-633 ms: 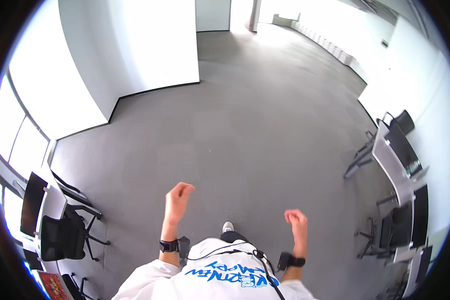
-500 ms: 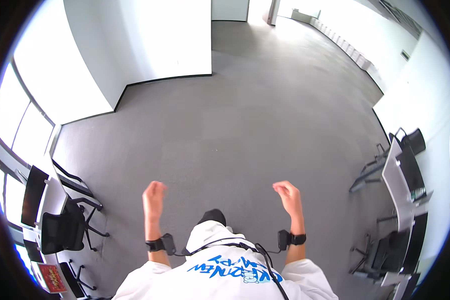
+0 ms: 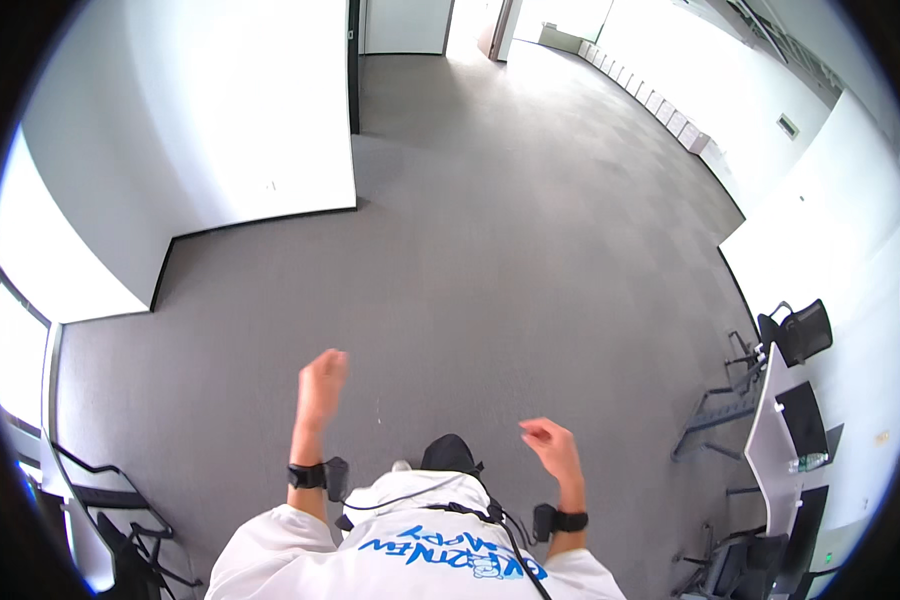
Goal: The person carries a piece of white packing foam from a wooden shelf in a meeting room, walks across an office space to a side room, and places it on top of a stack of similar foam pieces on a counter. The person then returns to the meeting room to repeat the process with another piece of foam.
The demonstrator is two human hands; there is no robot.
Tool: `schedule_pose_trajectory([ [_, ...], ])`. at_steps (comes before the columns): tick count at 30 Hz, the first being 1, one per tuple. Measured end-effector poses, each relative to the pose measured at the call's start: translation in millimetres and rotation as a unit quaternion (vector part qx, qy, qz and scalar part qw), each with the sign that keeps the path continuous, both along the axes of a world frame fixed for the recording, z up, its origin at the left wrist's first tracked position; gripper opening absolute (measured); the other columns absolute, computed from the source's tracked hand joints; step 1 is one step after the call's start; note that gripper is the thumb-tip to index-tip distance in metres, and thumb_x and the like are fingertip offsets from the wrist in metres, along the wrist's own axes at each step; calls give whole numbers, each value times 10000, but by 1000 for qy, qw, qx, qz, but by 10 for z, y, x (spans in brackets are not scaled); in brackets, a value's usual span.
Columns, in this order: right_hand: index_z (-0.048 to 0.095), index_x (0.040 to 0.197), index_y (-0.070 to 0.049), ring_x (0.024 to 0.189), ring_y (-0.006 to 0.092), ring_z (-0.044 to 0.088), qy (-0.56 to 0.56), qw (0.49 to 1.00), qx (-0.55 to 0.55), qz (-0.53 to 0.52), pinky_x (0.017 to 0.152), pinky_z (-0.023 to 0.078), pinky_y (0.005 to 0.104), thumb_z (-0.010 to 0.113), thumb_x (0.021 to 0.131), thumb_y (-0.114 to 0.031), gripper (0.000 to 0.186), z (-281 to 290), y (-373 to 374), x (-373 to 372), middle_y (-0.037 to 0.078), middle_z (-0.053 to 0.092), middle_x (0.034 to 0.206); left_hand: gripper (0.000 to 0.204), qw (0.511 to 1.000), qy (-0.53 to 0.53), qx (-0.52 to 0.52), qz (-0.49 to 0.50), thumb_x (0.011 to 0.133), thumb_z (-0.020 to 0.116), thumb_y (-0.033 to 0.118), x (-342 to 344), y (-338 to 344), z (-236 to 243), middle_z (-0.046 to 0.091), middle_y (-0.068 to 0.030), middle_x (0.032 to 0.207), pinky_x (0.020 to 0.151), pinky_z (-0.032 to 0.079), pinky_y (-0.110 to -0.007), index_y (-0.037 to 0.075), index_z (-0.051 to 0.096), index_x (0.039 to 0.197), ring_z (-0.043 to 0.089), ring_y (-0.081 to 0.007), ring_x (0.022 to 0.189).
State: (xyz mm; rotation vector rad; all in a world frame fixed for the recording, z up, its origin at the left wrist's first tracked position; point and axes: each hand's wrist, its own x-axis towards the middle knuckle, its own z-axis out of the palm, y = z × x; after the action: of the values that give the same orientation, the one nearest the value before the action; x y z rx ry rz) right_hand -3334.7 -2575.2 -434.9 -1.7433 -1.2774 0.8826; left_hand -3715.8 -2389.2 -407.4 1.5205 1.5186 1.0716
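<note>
My left hand is raised ahead of me above the grey floor, blurred a little, its fingers curled together and nothing seen in them. Lower and to the right, my right hand points inward with its fingers bent and pressed together, also without anything visible in it. The two hands are well apart and touch nothing. A black strap with a small dark box circles my left wrist. Another such box sits at my right wrist, and a thin black cable runs over my white shirt.
A white wall corner juts out at the left ahead. Desks with black chairs line the right side, and another chair stands lower left. Grey floor leads to a doorway; pale boxes line the far right wall.
The room has shifted down and left in view, with the desks nearer the lower edge. My right hand sits lower in view; my left has moved slightly right and up.
</note>
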Motion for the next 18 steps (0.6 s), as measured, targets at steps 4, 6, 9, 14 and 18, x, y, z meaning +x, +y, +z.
schedule_pose_trajectory([
  [4,723,1017,-33,763,112,656,36,992,0,-120,718,532,266,723,833,-17,185,-430,1038,740,56,711,849,323,989,59,16,-135,974,570,240,998,1575,473,403,-87,615,549,393,-348,-17,507,790,375,-134,595],
  [6,721,1005,-32,767,116,651,58,977,11,-203,721,528,266,721,829,-4,179,-484,1720,1002,54,706,855,330,991,41,-13,-128,964,580,240,1283,2302,507,461,-95,592,547,397,-342,-27,523,779,386,-148,576],
  [9,721,1004,-32,784,117,650,9,977,25,-210,731,523,262,707,836,8,174,-300,3293,1326,51,701,861,326,998,39,-32,-49,963,584,236,1338,3402,313,490,-95,603,550,400,-336,-32,547,781,409,-141,573],
  [14,707,1017,-30,789,141,654,14,995,97,-33,734,524,268,693,840,9,181,158,5972,1587,58,677,869,288,989,45,-62,124,958,595,220,909,4722,38,484,14,595,513,341,-287,4,623,769,409,-77,573],
  [18,698,1031,-38,764,179,645,15,979,154,136,731,525,284,685,832,18,207,412,7898,1593,71,653,868,283,968,7,-73,242,959,575,194,854,5850,-125,475,11,585,500,318,-272,7,627,754,412,-62,559],
])
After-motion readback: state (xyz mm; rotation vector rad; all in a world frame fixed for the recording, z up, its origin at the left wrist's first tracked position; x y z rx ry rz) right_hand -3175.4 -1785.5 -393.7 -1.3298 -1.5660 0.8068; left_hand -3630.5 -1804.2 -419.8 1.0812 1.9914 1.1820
